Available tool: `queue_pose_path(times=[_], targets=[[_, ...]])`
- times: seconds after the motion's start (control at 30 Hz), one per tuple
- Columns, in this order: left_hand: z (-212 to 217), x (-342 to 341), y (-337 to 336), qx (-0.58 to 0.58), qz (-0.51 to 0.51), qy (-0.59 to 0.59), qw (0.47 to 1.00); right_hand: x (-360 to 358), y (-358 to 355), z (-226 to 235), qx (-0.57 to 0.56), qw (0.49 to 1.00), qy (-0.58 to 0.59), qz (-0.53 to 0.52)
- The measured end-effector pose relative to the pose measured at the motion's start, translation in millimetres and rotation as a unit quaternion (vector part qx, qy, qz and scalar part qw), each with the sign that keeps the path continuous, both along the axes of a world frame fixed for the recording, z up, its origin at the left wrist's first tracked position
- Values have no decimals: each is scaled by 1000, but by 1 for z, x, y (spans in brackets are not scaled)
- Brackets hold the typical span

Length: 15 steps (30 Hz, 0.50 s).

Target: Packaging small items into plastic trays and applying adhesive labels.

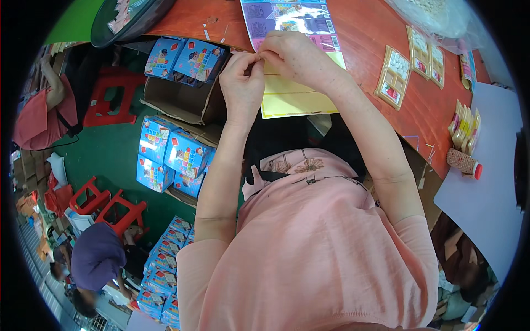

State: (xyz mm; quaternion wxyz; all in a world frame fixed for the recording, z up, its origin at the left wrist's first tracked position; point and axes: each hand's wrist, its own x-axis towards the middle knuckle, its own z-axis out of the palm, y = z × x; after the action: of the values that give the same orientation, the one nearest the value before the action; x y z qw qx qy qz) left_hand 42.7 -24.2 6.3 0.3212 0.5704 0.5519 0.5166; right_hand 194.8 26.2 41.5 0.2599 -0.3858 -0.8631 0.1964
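A flat, unfolded printed carton sheet (pixel 292 55), purple and yellow, lies on the red-brown table (pixel 375 38) in front of me. My left hand (pixel 243 77) and my right hand (pixel 295 55) meet at the sheet's near left edge. Both pinch something very small between thumb and fingertips at that edge; what it is cannot be made out. The right hand rests on the sheet, and the left hand hangs just off the table's edge.
Blister cards of small white pieces (pixel 393 76) lie to the right, with more (pixel 425 52) beyond. A glue bottle (pixel 462 163) lies on a pale board (pixel 486 187). Open cardboard boxes (pixel 182 99) with blue cartons (pixel 185 58) stand left, and red stools (pixel 110 94). Other people work at the left.
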Motion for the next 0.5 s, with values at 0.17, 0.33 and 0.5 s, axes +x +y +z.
queue_pose_path(times=[0.17, 0.33, 0.5], targets=[[-9, -4, -3, 14, -18, -39, 999, -4, -5, -7, 6, 999, 42, -18], [-11, -1, -3, -90, 6, -185, 979, -6, -7, -25, 6, 991, 112, -66], [3, 2, 3, -188, 56, -295, 935, 1, -4, -21, -197, 944, 220, -148]])
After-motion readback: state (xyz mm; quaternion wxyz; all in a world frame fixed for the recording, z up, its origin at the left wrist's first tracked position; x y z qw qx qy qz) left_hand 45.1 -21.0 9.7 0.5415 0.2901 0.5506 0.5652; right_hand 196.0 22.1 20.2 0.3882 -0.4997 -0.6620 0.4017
